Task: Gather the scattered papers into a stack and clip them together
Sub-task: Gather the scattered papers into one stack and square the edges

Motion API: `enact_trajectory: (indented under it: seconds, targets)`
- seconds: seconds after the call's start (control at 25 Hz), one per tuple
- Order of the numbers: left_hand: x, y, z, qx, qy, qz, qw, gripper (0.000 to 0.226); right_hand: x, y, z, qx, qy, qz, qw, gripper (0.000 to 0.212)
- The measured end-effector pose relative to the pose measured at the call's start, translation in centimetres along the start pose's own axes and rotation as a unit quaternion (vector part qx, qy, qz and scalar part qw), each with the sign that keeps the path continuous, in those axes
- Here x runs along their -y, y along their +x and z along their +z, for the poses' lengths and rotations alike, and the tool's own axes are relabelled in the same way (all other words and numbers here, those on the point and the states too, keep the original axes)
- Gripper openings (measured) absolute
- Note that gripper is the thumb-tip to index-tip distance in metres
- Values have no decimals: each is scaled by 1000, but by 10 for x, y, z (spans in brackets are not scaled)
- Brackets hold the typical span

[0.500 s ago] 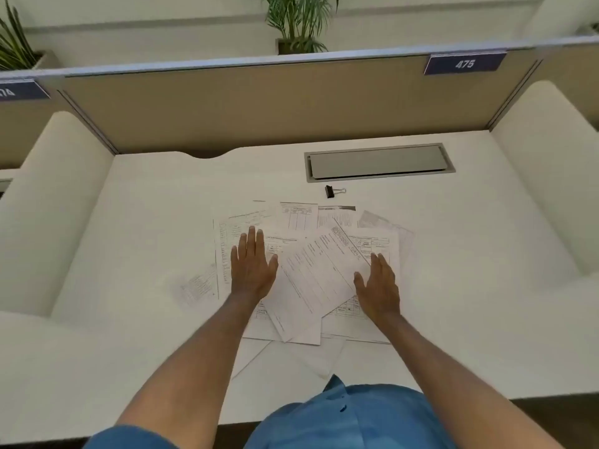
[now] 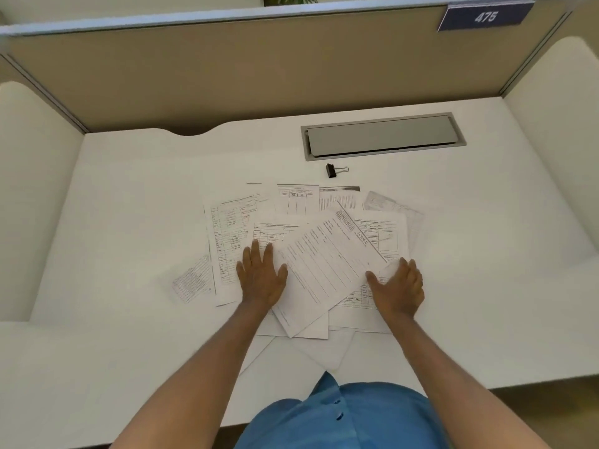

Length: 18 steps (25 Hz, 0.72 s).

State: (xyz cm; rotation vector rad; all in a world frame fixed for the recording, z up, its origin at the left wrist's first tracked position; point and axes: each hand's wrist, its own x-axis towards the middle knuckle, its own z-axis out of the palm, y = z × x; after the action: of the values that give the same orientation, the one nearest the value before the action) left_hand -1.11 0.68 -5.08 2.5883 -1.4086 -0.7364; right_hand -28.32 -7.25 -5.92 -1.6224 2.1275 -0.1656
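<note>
Several printed paper sheets (image 2: 327, 260) lie fanned and overlapping in the middle of the white desk (image 2: 129, 196). One small sheet (image 2: 193, 281) pokes out at the pile's left edge. My left hand (image 2: 261, 277) rests flat, fingers spread, on the pile's left part. My right hand (image 2: 397, 288) lies on the pile's right part, thumb out, fingers slightly curled over a sheet's edge. A black binder clip (image 2: 332, 170) sits on the desk just beyond the papers, apart from both hands.
A grey cable-tray lid (image 2: 382, 136) is set into the desk behind the clip. A tan partition (image 2: 246, 72) with a "475" label (image 2: 484, 17) closes the back. White side panels (image 2: 35, 196) flank the desk. My blue shirt (image 2: 340, 416) is at the near edge.
The view has come closer and tilted down. Both hands stay on the papers; my right hand has curled slightly at a sheet's edge.
</note>
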Motion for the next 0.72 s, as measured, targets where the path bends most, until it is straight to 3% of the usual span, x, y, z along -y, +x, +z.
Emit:
enact_trajectory:
  seconds: [0.2, 0.44, 0.6, 0.72]
  targets:
    - [6, 4, 4, -86, -31, 12, 996, 57, 6, 4, -4, -35, 43, 46, 997, 90]
    - [5, 4, 1, -45, -15, 3, 999, 61, 17, -4, -8, -27, 112, 66, 991, 79]
    - [9, 8, 1, -62, -26, 15, 998, 42, 25, -17, -6, 5, 191, 48, 980, 67]
    - [12, 6, -1, -60, -31, 8, 998, 45, 28, -27, -9, 35, 241, 48, 969, 61]
